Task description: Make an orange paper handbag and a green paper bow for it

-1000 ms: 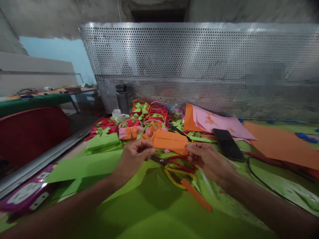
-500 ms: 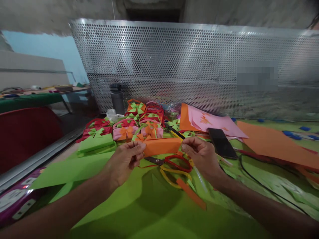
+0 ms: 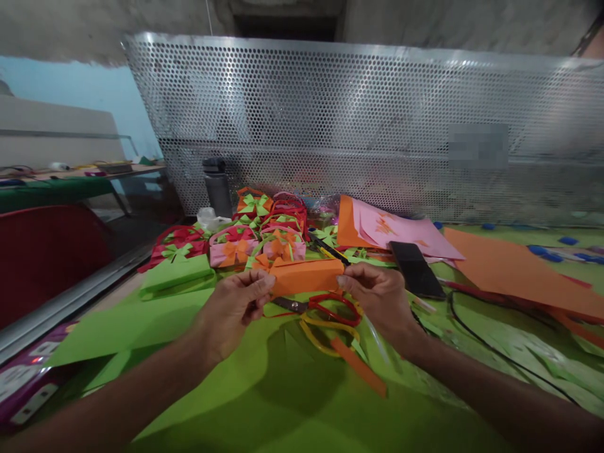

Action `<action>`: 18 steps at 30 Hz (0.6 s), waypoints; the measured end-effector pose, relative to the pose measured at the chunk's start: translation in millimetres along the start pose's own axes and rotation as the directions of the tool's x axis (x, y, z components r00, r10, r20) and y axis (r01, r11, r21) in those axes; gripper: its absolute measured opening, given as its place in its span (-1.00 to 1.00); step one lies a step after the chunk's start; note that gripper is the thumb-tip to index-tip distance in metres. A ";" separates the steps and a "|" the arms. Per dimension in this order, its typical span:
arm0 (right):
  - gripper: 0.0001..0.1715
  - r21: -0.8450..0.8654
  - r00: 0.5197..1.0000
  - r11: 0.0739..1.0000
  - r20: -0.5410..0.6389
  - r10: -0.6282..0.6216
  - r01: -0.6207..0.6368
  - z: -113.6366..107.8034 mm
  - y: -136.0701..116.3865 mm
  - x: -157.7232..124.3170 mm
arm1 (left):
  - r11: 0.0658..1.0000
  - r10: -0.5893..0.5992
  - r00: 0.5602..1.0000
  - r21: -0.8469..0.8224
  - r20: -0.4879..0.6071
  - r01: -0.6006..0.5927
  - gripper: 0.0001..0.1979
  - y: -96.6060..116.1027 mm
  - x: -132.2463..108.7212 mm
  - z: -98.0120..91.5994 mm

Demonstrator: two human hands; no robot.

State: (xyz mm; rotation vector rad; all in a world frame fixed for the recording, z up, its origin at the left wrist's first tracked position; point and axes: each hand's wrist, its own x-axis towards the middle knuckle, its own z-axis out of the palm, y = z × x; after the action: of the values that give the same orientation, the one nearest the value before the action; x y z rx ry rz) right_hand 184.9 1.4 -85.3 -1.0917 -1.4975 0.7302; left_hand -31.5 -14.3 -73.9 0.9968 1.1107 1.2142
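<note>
Between my hands is a folded piece of orange paper (image 3: 307, 279), held lengthwise above the table. My left hand (image 3: 238, 305) pinches its left end between thumb and fingers. At the right end, my right hand (image 3: 377, 301) grips it the same way. Scissors (image 3: 333, 316) with one red and one yellow handle loop lie just below the paper. Beside them rests an orange paper strip (image 3: 361, 368). Several small paper bags with bows, one a pink bag (image 3: 231, 253), stand behind my left hand. A folded green paper piece (image 3: 177, 277) lies left of it.
A black phone (image 3: 416, 270) lies right of my right hand, near a black cable (image 3: 495, 343). Pink sheets (image 3: 406, 229) and an orange sheet (image 3: 514, 270) are further back. A dark bottle (image 3: 218, 189) stands before the perforated metal panel (image 3: 302, 100). A purple power strip (image 3: 31, 384) sits at left.
The right end of the orange paper shows slightly more of its edge as my right fingers shift on it. The whole view has moved a little; both hands keep their hold.
</note>
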 end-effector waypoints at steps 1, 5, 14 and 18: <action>-0.82 -0.001 1.000 1.000 0.000 -0.004 0.004 -0.2 -0.4 -0.2 | 0.999 0.022 1.000 0.026 -0.006 -0.022 -0.79 -1.1 0.3 -0.5; -0.79 -0.011 1.000 1.000 0.003 -0.010 0.010 -0.7 -1.5 -0.3 | 0.982 0.140 0.990 0.133 -0.014 -0.137 -0.79 -4.6 1.5 -1.7; -0.78 -0.066 0.997 0.997 0.069 -0.024 0.028 -2.0 -7.7 -4.1 | 0.942 0.239 0.968 0.262 -0.075 -0.212 -0.82 1.5 -2.2 3.7; -0.78 -0.040 0.995 0.999 0.093 -0.026 0.030 -1.7 -6.2 -4.9 | 0.933 0.281 0.958 0.250 -0.062 -0.258 -0.85 1.9 0.1 2.3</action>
State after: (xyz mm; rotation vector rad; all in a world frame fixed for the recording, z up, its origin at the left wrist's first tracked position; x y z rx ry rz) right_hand 184.9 -5.7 -81.4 -1.0784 -1.6098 0.7420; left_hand -29.6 -14.0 -71.6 1.3211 1.2476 1.3816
